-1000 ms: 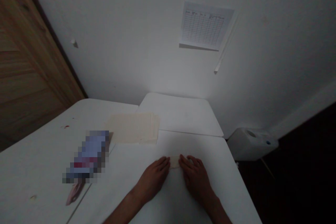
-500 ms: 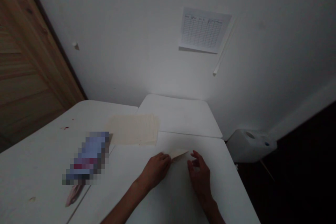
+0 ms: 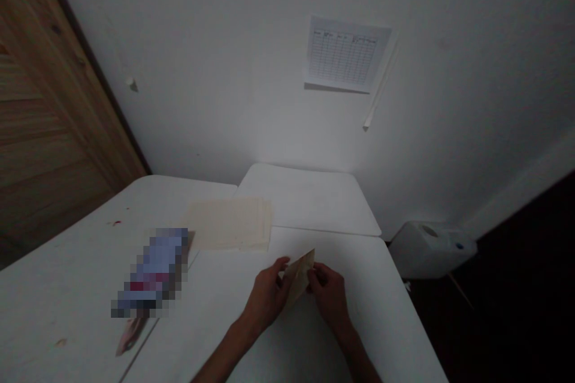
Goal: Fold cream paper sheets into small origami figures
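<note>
A small piece of folded beige paper (image 3: 298, 276) is held up off the white table, tilted, between my two hands. My left hand (image 3: 269, 290) pinches its left side, thumb in front. My right hand (image 3: 327, 293) grips the right edge between thumb and fingers. The paper's lower part is partly hidden by my left thumb. Farther back and to the left lies a stack of thin beige paper sheets (image 3: 229, 223), its edges slightly uneven.
A blurred-out bluish packet (image 3: 155, 269) lies on the white table (image 3: 202, 335) at left, a pinkish item (image 3: 130, 335) by its near end. Behind stands the wall with a printed sheet (image 3: 345, 54). A white plastic container (image 3: 426, 248) sits beyond the table's right edge.
My right hand has moved left and closed on the paper's right edge. The paper, earlier low in my left hand only, is now raised and turned more upright.
</note>
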Action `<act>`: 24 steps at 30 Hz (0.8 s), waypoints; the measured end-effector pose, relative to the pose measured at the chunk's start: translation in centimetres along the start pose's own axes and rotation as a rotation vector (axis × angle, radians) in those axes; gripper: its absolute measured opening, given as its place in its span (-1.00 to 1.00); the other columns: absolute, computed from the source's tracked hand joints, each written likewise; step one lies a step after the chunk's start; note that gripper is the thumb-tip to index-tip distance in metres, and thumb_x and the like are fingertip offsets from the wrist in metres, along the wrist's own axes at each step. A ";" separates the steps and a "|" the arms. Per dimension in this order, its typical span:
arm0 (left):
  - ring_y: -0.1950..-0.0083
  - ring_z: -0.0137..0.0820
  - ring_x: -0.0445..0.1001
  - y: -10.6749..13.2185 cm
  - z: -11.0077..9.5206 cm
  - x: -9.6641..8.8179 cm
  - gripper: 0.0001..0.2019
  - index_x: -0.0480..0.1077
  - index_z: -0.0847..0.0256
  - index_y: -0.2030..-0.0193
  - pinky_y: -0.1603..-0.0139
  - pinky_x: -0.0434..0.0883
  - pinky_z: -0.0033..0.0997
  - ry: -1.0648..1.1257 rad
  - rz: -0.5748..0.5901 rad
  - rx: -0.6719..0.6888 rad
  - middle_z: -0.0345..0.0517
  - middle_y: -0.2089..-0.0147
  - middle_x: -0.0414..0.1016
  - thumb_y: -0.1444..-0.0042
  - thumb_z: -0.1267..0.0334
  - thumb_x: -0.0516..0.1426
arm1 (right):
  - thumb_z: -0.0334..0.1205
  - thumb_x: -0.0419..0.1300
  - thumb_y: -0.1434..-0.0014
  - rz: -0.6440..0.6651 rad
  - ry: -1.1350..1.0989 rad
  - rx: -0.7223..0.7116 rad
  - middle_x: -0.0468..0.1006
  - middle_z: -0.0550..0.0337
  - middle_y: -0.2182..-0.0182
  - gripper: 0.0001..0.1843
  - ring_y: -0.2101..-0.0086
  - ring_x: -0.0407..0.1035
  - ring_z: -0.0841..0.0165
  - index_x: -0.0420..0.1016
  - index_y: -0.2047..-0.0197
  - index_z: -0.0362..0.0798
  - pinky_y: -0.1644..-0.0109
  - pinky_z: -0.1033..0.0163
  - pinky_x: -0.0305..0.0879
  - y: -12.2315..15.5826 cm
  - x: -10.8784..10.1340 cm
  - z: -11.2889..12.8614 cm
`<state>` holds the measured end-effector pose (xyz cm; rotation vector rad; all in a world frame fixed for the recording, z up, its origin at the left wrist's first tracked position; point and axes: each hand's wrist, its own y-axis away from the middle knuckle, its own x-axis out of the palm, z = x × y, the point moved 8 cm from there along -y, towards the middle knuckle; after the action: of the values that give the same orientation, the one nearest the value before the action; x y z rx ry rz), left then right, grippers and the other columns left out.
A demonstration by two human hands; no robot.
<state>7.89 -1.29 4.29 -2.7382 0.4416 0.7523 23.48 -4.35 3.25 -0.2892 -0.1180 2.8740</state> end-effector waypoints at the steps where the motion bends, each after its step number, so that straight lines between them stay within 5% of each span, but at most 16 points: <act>1: 0.42 -0.36 0.52 -0.2 -0.1 0.2 -0.67 0.42 0.23 -0.02 0.39 0.40 -0.45 0.033 0.030 -0.006 -0.02 0.18 0.60 -0.20 0.19 0.01 | 0.10 0.14 -0.15 0.001 0.024 -0.013 0.61 0.07 0.40 -0.54 0.44 0.49 0.26 0.57 0.18 -0.14 0.42 0.27 0.43 0.0 0.0 0.2; 6: 0.36 -0.30 0.53 -0.7 0.1 0.4 -0.67 0.53 0.25 0.21 0.38 0.41 -0.44 0.176 0.037 -0.051 -0.05 0.30 0.60 -0.18 0.08 0.04 | 0.12 0.20 -0.10 0.040 0.025 0.005 0.63 0.06 0.42 -0.48 0.47 0.50 0.22 0.55 0.05 -0.13 0.44 0.23 0.44 0.0 0.4 -0.1; 13: 0.51 -0.32 0.50 0.0 2.8 1.5 -0.59 0.48 0.35 0.30 0.55 0.44 -0.42 0.477 0.074 -0.269 -0.07 0.49 0.51 -0.08 -0.04 0.11 | 0.16 0.29 0.00 0.071 -0.075 0.119 0.64 0.00 0.37 -0.54 0.34 0.54 0.09 0.63 0.29 -0.11 0.33 0.12 0.47 0.0 -0.3 -2.0; 20: 0.59 -0.42 0.42 -0.1 2.5 2.8 -0.64 0.48 0.35 0.28 0.65 0.34 -0.53 0.449 0.250 -0.228 -0.12 0.48 0.50 -0.04 0.02 0.16 | 0.16 0.29 -0.01 0.135 -0.015 0.095 0.65 0.00 0.39 -0.54 0.35 0.54 0.10 0.64 0.33 -0.11 0.27 0.12 0.45 0.2 0.1 -1.5; 24: 0.58 -0.40 0.41 0.0 2.7 2.7 -0.65 0.49 0.38 0.36 0.63 0.32 -0.51 0.440 0.256 -0.243 -0.11 0.51 0.47 -0.02 0.05 0.14 | 0.18 0.26 -0.04 0.168 -0.057 0.081 0.65 0.01 0.35 -0.52 0.33 0.54 0.10 0.64 0.27 -0.12 0.25 0.11 0.46 0.4 0.5 -1.2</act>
<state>8.91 -0.95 0.67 -3.1182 0.8547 0.2571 23.14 -4.57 1.97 -0.2103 0.0139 3.0455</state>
